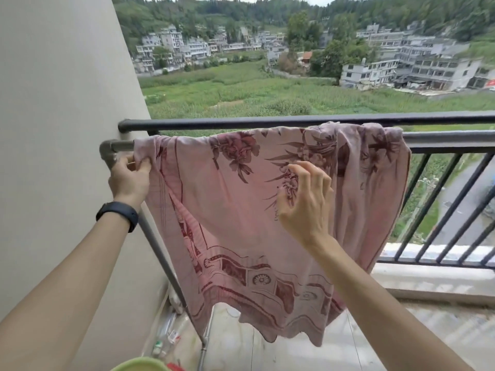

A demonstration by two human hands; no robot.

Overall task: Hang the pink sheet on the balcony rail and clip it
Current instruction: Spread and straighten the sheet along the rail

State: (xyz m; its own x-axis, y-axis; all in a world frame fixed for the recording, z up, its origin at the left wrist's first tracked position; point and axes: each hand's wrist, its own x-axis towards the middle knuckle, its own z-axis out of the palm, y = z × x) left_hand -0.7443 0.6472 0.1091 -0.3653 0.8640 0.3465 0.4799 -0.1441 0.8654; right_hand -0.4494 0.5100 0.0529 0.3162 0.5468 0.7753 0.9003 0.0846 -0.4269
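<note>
One pink sheet (241, 210) hangs draped over one grey rail (450, 137), just below one black rail (241, 122). The left hand (130, 180) has its grip pinched on the sheet's top left corner. The right hand (305, 199) has its grip open and holds nothing, fingers spread before the cloth.

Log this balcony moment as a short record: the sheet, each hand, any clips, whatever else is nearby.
sheet: pink sheet draped over the grey rail, bunched toward its right end
left: left hand pinches the sheet's top left corner
right: right hand open, fingers spread before the sheet, contact unclear
clips: none in view
other: black wristband on left wrist; green basin at bottom edge
</note>
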